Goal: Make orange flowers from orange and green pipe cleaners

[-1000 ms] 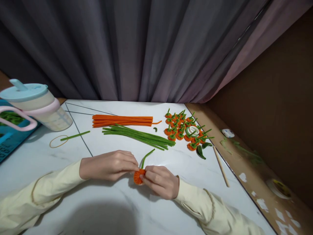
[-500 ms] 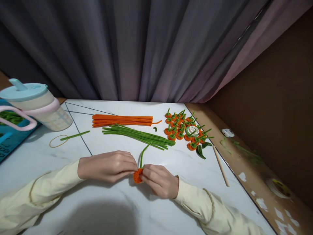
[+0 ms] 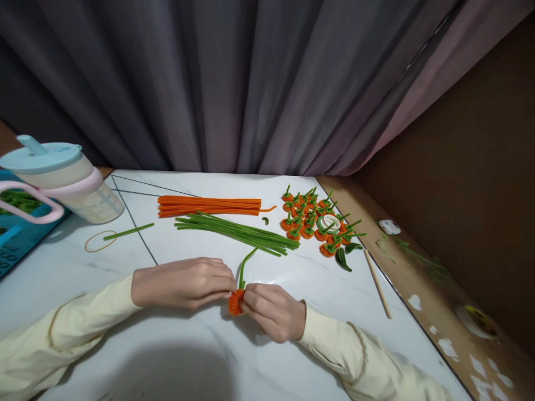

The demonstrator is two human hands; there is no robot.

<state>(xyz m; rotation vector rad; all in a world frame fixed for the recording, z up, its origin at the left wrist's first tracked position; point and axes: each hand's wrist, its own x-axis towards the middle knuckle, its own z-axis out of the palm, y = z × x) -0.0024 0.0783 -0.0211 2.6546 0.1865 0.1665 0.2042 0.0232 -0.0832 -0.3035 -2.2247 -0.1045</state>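
Note:
Between my hands, low over the white table, is a small orange pipe-cleaner pumpkin (image 3: 236, 303) with a long green pipe-cleaner stem (image 3: 243, 265) that bends to the right at its top. My left hand (image 3: 190, 283) has its fingers pressed together at the pumpkin's left upper side. From the other side, my right hand (image 3: 273, 311) pinches the pumpkin with thumb and fingers; its fingertips are partly hidden. Beyond my hands lie a bundle of green pipe cleaners (image 3: 238, 231) and a bundle of orange pipe cleaners (image 3: 209, 206).
Several finished orange pumpkins (image 3: 307, 230) stand at the right, with a roll of tape (image 3: 331, 223) on them. Near these lie dark green leaves (image 3: 343, 259) and a wooden stick (image 3: 378, 284). At the left are a tumbler (image 3: 79, 189), a blue basket (image 3: 25, 245) and a rubber band (image 3: 90, 245).
The pumpkin has turned slightly and sits a touch lower, its stem shifted a little to the right. Both hands keep almost the same place.

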